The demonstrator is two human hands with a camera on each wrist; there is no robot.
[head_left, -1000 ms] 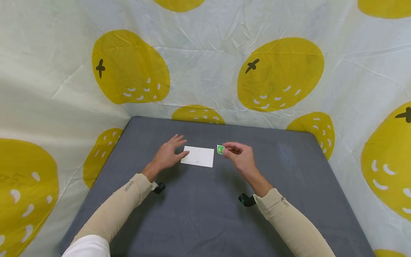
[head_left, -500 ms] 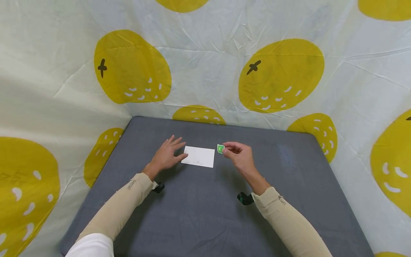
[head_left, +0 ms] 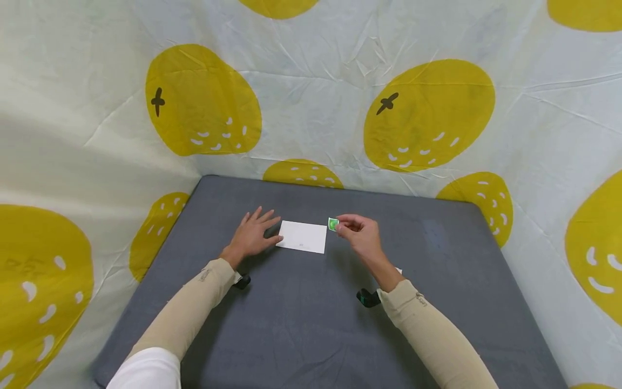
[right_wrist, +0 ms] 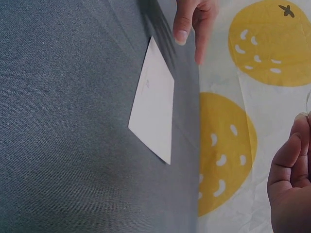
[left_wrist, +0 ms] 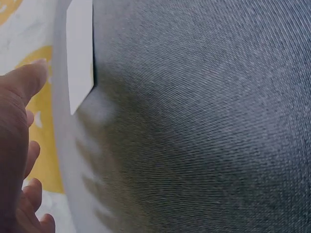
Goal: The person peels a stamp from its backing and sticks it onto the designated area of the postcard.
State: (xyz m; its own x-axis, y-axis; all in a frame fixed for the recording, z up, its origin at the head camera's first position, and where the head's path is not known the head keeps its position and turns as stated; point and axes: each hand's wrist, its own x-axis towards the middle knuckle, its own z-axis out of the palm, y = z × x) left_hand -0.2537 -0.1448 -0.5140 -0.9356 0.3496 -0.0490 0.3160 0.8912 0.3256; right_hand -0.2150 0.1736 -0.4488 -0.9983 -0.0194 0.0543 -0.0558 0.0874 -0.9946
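Note:
A blank white card (head_left: 302, 236), perhaps an envelope, lies flat on the grey table with a small faint print near its lower edge. My left hand (head_left: 251, 235) hovers at its left side with fingers spread. In the left wrist view, the left thumb (left_wrist: 34, 77) is apart from the card (left_wrist: 80, 53), and finger shadows fall on the cloth. Just off the card's upper right corner, my right hand (head_left: 360, 235) pinches a small green stamp (head_left: 332, 223) with a white border between thumb and fingertips. In the right wrist view the stamp is almost wholly out of frame.
Dark grey cloth covers the table (head_left: 301, 324). A pale curtain (head_left: 311, 108) with yellow fruit prints stands behind it and along both sides. Black straps with small devices (head_left: 368, 298) hang at the wrists.
The left hand's fingers have spread a little more beside the card. The right hand keeps its pinch on the stamp almost in place. The view has shifted slightly.

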